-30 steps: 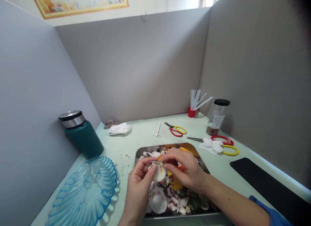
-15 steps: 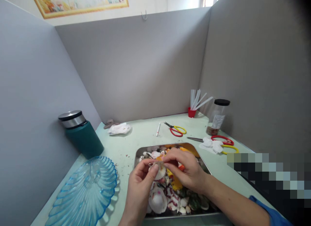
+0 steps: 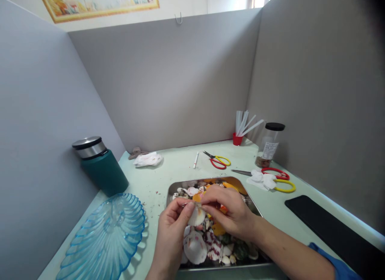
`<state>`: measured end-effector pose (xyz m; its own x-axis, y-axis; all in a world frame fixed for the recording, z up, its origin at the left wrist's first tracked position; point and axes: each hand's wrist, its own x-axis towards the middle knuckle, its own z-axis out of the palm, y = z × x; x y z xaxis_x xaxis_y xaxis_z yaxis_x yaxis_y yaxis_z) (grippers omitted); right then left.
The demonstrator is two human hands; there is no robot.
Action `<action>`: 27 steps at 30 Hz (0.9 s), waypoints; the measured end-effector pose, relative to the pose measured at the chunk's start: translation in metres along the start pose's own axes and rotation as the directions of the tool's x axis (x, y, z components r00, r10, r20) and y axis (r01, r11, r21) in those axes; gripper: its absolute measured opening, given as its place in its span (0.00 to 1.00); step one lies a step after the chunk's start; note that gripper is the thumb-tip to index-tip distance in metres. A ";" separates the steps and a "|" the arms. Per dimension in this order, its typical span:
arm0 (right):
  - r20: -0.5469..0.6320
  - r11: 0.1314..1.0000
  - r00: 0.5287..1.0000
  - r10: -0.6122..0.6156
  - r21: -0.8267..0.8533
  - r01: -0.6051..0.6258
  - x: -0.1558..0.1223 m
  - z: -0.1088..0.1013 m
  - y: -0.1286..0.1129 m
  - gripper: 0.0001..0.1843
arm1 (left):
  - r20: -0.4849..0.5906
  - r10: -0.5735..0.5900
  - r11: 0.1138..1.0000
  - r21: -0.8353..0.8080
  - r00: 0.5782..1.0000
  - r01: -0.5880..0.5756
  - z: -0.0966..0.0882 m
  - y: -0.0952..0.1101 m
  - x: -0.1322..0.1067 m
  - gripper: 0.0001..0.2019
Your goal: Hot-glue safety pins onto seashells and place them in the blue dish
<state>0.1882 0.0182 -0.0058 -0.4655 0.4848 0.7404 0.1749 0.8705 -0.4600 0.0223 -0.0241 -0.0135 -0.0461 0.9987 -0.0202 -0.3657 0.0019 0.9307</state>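
Observation:
Between my two hands hangs a pale scallop shell (image 3: 197, 216), held over a metal tray (image 3: 170, 191) full of shells. My left hand (image 3: 174, 222) pinches its upper left edge, where a small shiny wire-like piece shows by the thumb. The fingertips of my right hand (image 3: 227, 210) are pinched together at the shell's top right edge; what exactly lies between them is too small to make out. Below, a large white shell (image 3: 195, 248) and a purple-striped shell (image 3: 214, 247) lie in the tray, with several yellow and orange pieces partly behind my right hand.
On the left stand a blue shell-shaped dish (image 3: 105, 240) and a green bottle (image 3: 104, 171). Behind the tray lie a white pen (image 3: 195, 160) and small scissors (image 3: 218, 159). Larger scissors (image 3: 276, 179), a jar (image 3: 267, 145) and a black flat object (image 3: 327, 228) are at right.
My hands have shifted slightly, the right a little to the left. The shell between them has turned and shows more of its pale face.

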 end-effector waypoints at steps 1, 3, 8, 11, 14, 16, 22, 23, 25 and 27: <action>0.000 1.000 1.000 0.001 0.002 -0.001 0.000 0.000 0.000 0.03 | 0.000 -0.001 1.000 -0.003 1.000 0.001 0.000 0.000 0.000 0.09; -0.004 1.000 1.000 0.007 -0.002 -0.007 -0.001 0.000 0.001 0.04 | -0.002 -0.005 1.000 0.001 1.000 0.005 0.000 0.000 0.000 0.09; -0.016 0.999 0.999 0.031 -0.020 -0.031 -0.002 0.001 0.002 0.03 | 0.018 -0.010 1.000 0.022 1.000 0.010 0.003 0.001 0.000 0.11; -0.012 0.999 0.999 0.031 -0.024 -0.032 -0.002 0.001 0.002 0.03 | 0.026 -0.001 0.999 0.040 1.000 0.000 0.003 0.001 0.001 0.10; -0.010 0.999 0.999 0.036 -0.027 -0.037 -0.001 0.001 0.001 0.03 | 0.036 0.004 0.999 0.049 0.999 -0.006 0.001 0.000 0.001 0.10; -0.010 0.999 0.999 0.040 -0.025 -0.040 -0.001 0.000 0.000 0.03 | 0.046 0.013 0.999 0.052 0.999 -0.016 0.001 -0.001 0.001 0.09; -0.027 0.998 0.999 0.046 -0.029 -0.047 0.000 0.000 0.000 0.04 | 0.064 0.020 1.000 0.000 0.998 -0.020 0.000 -0.001 0.000 0.10; -0.025 0.998 0.999 0.048 -0.031 -0.048 0.001 0.000 0.000 0.04 | 0.063 0.017 1.000 -0.006 0.998 -0.017 0.000 -0.001 0.000 0.10; -0.027 0.998 0.998 0.049 -0.038 -0.050 0.001 0.000 -0.001 0.04 | 0.057 0.015 1.000 -0.011 0.998 -0.014 0.001 -0.001 0.000 0.11; -0.031 0.998 0.998 0.049 -0.043 -0.050 0.001 0.000 -0.001 0.04 | 0.044 0.005 1.000 -0.014 0.999 -0.004 0.002 0.000 0.000 0.12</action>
<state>0.1877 0.0179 -0.0043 -0.4292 0.5290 0.7321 0.2350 0.8480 -0.4750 0.0237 -0.0238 -0.0127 -0.0068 1.0000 0.0001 -0.3781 -0.0027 0.9258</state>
